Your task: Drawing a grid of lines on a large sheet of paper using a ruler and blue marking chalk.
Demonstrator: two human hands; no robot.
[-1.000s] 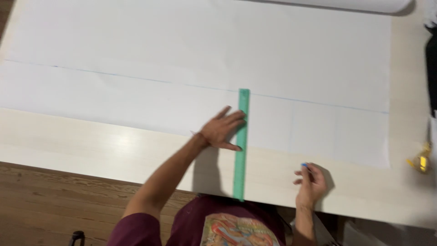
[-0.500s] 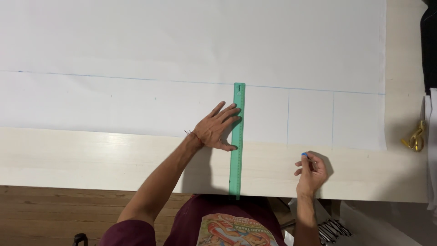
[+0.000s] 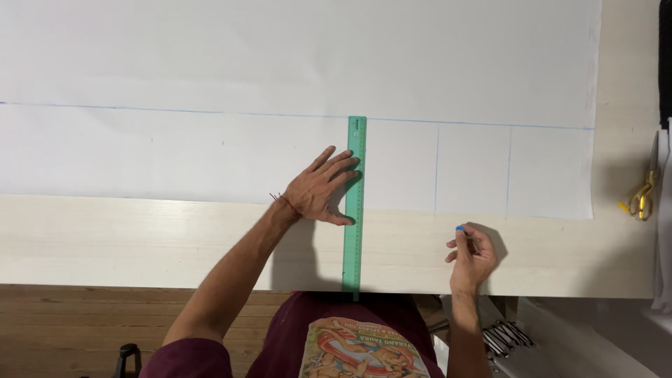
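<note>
Pressing flat, fingers spread, the left hand (image 3: 318, 190) pins the green ruler (image 3: 355, 203); the right hand (image 3: 472, 253) (at four o'clock) pinches blue chalk (image 3: 460, 229). Uneven pressure could let the ruler pivot, skewing any line.

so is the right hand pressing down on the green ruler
No, the left hand presses on the green ruler, while the right hand rests apart on the table holding a blue-tipped marker.

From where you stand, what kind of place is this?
Probably a craft or pattern-drafting workroom. A big white sheet ruled with thin blue lines covers a pale wooden table, the left hand presses down a long green plastic ruler, and yellow-handled scissors lie at the side.
</note>
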